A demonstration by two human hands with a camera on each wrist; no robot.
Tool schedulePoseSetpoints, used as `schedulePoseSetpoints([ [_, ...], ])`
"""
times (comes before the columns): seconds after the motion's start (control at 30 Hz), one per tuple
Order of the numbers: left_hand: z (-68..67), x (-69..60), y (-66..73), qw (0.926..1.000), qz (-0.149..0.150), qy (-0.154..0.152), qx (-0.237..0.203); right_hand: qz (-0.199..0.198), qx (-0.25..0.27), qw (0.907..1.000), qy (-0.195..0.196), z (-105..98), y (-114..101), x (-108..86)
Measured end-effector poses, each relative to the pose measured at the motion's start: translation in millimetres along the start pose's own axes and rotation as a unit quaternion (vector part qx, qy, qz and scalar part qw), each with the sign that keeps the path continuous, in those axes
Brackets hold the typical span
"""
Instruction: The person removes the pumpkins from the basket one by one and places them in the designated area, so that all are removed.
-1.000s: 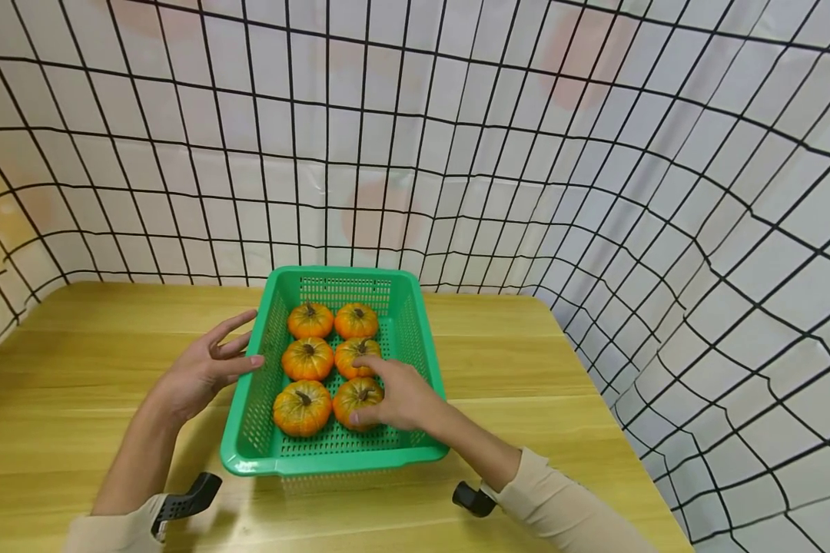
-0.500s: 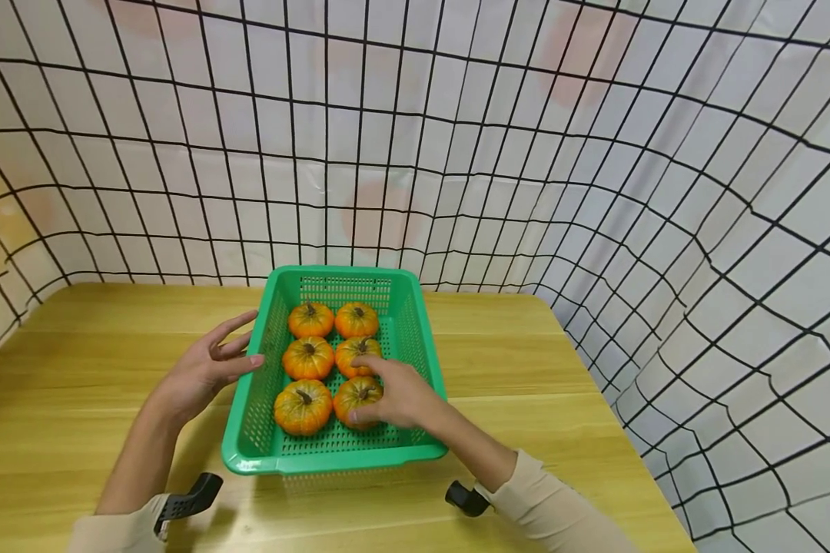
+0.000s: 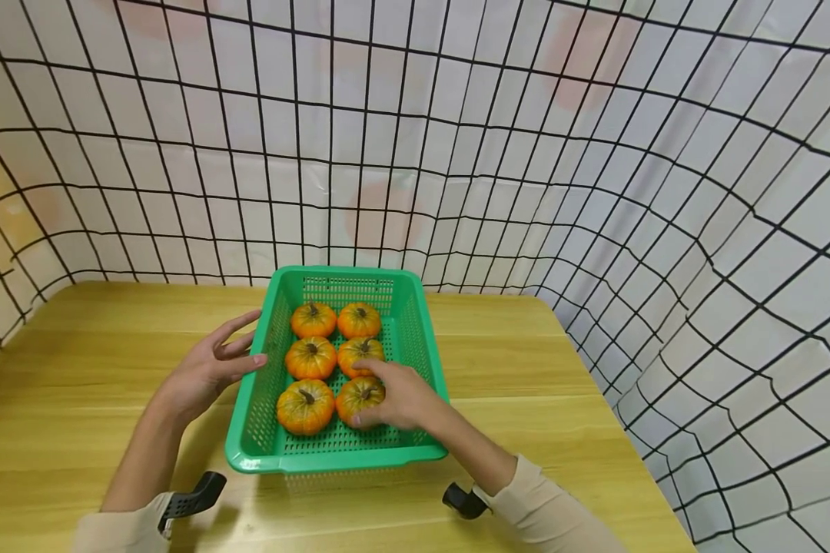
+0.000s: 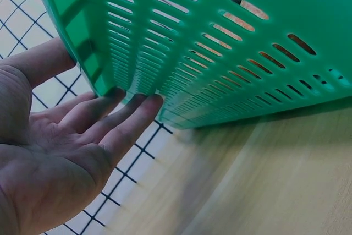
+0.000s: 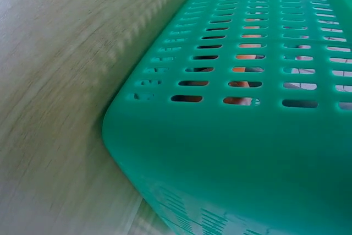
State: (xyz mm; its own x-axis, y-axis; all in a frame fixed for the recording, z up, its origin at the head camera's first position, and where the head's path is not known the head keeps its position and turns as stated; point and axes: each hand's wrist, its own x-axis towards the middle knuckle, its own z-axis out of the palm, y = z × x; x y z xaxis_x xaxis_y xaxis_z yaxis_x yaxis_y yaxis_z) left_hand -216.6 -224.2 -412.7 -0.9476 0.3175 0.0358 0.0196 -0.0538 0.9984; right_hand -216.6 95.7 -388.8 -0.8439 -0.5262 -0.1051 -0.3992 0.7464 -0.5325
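A green plastic basket (image 3: pixel 342 463) holds several small orange pumpkins in two columns. My right hand (image 3: pixel 406 395) reaches over its right side and holds the front right pumpkin (image 3: pixel 355 394), thumb at the near side and forefinger at the far side; its other fingers are hidden. My left hand (image 3: pixel 204 375) is at the basket's left side, fingers extended. In the left wrist view, that hand's fingertips (image 4: pixel 154 102) touch the slotted outer wall (image 4: pixel 209 42), with the thumb up at the rim. Only the basket's outside (image 5: pixel 220 147) and the tabletop show in the right wrist view.
The basket stands on a wooden table (image 3: pixel 512 369). Behind and to the right rises a white sheet with a black grid (image 3: pixel 498 153). Close to the right hand are the middle right pumpkin (image 3: pixel 354 353) and the front left pumpkin (image 3: pixel 304 408).
My right forearm has shifted slightly left. The head view has drifted a little; both hands, the basket and the pumpkins otherwise keep their places.
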Motion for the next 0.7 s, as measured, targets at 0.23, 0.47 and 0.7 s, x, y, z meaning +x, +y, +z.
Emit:
schedulePoseSetpoints([
  [0.23, 0.5, 0.4, 0.1, 1.0000, -0.001, 0.000, 0.002, 0.006, -0.002, 1.0000, -0.002, 1.5, 1.7, 0.9],
  [0.47, 0.3, 0.4, 1.0, 1.0000, -0.002, 0.003, -0.001, 0.009, -0.017, 0.9998, -0.005, 1.9, 0.6, 1.0],
  [0.7, 1.2, 0.2, 0.3, 1.0000, 0.000, 0.000, -0.005, 0.016, -0.021, 0.9996, -0.010, 2.8, -0.5, 0.3],
])
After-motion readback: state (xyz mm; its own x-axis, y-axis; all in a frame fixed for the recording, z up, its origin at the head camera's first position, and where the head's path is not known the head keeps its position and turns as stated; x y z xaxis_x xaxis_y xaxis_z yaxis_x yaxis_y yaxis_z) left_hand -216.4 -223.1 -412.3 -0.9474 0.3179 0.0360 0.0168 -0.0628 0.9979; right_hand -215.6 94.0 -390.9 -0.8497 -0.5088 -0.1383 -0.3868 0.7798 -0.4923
